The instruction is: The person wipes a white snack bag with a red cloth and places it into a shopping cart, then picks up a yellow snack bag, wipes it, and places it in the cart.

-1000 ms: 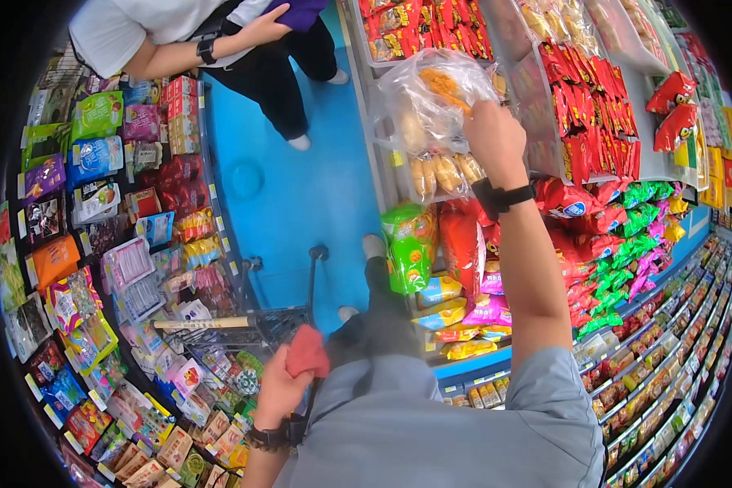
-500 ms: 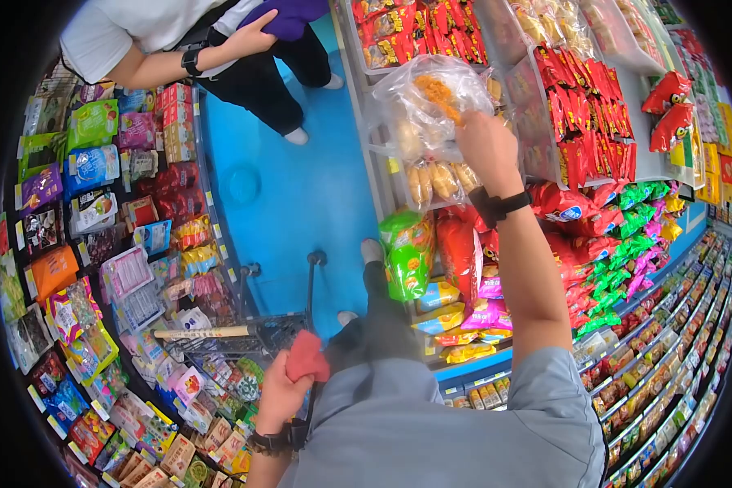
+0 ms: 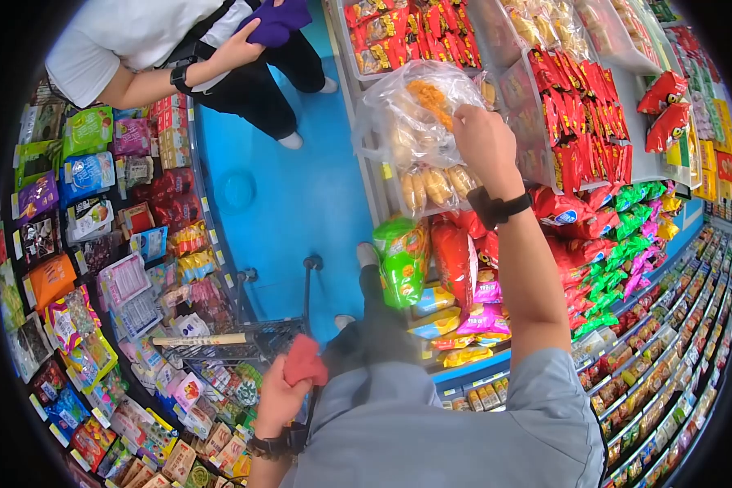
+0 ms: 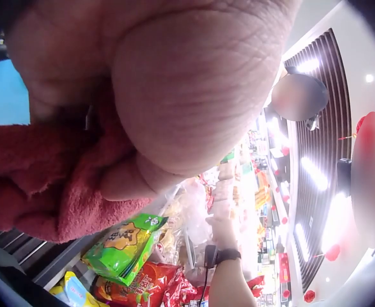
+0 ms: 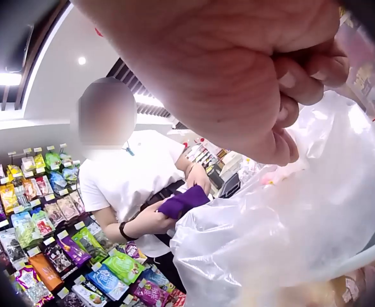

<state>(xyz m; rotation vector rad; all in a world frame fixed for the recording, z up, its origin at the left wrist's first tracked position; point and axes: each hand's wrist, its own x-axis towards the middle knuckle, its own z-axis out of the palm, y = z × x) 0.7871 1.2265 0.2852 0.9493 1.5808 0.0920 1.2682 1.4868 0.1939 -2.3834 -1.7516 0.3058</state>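
Observation:
My right hand point(image 3: 488, 150) grips the edge of a clear plastic bag point(image 3: 376, 110) with its fingers curled. Inside the bag shows an orange-brown crumbly food point(image 3: 429, 99), beside pale bread-like pieces. In the right wrist view the bag point(image 5: 238, 256) bulges below my curled fingers. Down by my waist, my left hand point(image 3: 278, 398) holds a crumpled red cloth point(image 3: 305, 362), the thumb pressed on it. Up close in the left wrist view, that cloth point(image 4: 78, 185) looks soft and fuzzy.
Under the bag, a clear bin holds packaged rolls point(image 3: 439, 187). Red snack packets point(image 3: 577, 122) fill a bin to the right. A green snack bag point(image 3: 400, 260) hangs below. A cart handle point(image 3: 199, 339) is left of my legs. Across the aisle, another person holds a purple cloth point(image 3: 281, 23).
My right hand has shifted slightly down and left in the head view, still gripping the bag. The other person has moved left and brought more of the purple cloth into view. My left hand stays put.

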